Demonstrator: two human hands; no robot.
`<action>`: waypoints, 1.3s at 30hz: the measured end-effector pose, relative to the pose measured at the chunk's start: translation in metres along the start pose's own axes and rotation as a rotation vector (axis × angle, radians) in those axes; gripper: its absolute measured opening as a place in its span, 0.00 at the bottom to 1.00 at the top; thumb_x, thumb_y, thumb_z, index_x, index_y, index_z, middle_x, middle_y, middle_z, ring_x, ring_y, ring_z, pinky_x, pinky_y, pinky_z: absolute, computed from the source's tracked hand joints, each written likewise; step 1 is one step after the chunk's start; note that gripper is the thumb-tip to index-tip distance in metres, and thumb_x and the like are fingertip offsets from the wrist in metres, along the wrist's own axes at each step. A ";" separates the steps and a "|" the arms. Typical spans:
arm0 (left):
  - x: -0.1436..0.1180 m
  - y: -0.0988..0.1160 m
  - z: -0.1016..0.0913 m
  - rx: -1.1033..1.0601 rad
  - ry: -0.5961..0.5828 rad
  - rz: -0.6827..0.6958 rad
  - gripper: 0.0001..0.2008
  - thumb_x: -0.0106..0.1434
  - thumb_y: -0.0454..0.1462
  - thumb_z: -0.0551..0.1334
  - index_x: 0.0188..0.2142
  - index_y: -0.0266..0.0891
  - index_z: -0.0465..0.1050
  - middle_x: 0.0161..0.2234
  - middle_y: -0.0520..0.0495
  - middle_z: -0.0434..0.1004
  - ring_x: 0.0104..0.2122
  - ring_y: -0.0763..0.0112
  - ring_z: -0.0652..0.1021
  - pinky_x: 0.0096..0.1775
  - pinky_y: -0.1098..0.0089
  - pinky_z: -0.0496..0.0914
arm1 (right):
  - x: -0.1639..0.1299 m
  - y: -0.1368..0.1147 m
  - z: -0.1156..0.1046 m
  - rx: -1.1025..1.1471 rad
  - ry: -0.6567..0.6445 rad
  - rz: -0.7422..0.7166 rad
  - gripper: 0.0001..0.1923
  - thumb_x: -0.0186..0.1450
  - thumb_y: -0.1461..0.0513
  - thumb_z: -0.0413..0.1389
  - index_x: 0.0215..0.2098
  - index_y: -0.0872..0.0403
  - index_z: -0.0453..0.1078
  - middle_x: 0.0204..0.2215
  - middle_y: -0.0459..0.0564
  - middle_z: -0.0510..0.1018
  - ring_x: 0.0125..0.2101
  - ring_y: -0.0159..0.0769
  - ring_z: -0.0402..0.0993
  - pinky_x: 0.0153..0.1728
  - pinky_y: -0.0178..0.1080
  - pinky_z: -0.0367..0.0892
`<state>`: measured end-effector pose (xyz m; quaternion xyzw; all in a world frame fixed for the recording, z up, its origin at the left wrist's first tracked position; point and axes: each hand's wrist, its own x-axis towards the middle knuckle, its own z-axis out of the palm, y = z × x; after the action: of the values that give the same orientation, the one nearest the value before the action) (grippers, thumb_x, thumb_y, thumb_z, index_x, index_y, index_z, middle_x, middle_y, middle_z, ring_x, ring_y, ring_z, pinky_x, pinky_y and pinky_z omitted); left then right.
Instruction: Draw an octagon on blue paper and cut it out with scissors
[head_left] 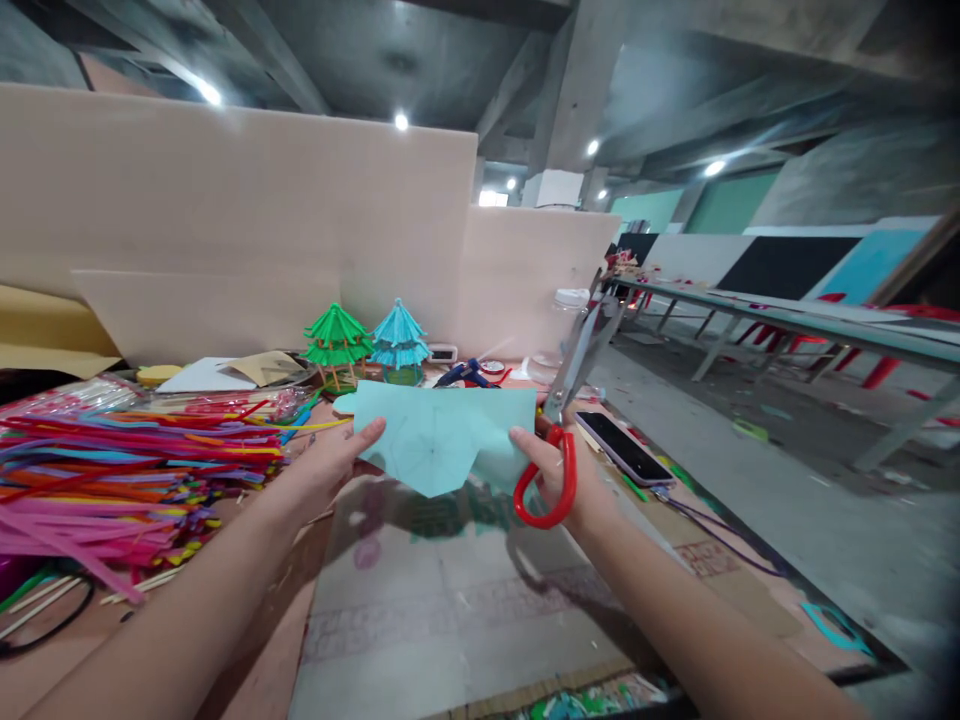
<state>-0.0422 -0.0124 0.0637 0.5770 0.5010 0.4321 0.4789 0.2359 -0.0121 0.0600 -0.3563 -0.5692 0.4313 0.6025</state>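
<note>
Between my two hands, a light blue paper sheet (431, 440) with faint drawn lines is held up above the table; its lower edge is cut at angles. My left hand (360, 450) pinches its left side, thumb on top. At the right side, the thumb of my right hand (551, 465) presses on the paper. Red-handled scissors (564, 490) hang from that same hand, blades pointing up and apart. Beyond the paper stand a green pagoda-like model (337, 340) and a light blue one (400, 335).
Colourful pipe cleaners (135, 490) are heaped at the left. A phone (626, 448) with a cable lies at the right, near the table edge. A glue gun (466, 374) rests at the back before a pale board (240, 200). Paper scraps (592, 700) lie at the front.
</note>
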 end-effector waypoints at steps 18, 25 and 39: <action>-0.003 -0.022 0.024 0.108 -0.129 -0.019 0.15 0.71 0.46 0.61 0.47 0.37 0.72 0.40 0.47 0.77 0.33 0.69 0.78 0.35 0.65 0.76 | -0.003 -0.011 0.013 0.250 0.023 0.109 0.13 0.54 0.56 0.68 0.36 0.50 0.74 0.33 0.48 0.84 0.37 0.46 0.82 0.40 0.47 0.76; -0.009 -0.021 0.039 0.147 0.011 0.072 0.14 0.70 0.45 0.62 0.48 0.38 0.73 0.46 0.44 0.76 0.41 0.64 0.78 0.43 0.59 0.76 | -0.004 -0.010 0.018 0.247 -0.010 0.157 0.15 0.54 0.54 0.67 0.37 0.50 0.74 0.33 0.49 0.84 0.36 0.48 0.82 0.38 0.49 0.77; -0.016 0.007 0.004 0.227 0.390 0.092 0.17 0.70 0.47 0.61 0.49 0.37 0.72 0.44 0.45 0.76 0.38 0.65 0.79 0.41 0.60 0.76 | 0.000 -0.013 -0.001 -0.072 -0.113 -0.026 0.21 0.61 0.47 0.64 0.43 0.49 0.65 0.27 0.41 0.67 0.25 0.32 0.64 0.27 0.35 0.63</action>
<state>-0.0389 -0.0288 0.0699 0.5549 0.6025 0.4977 0.2851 0.2381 -0.0175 0.0720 -0.3453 -0.6220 0.4222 0.5617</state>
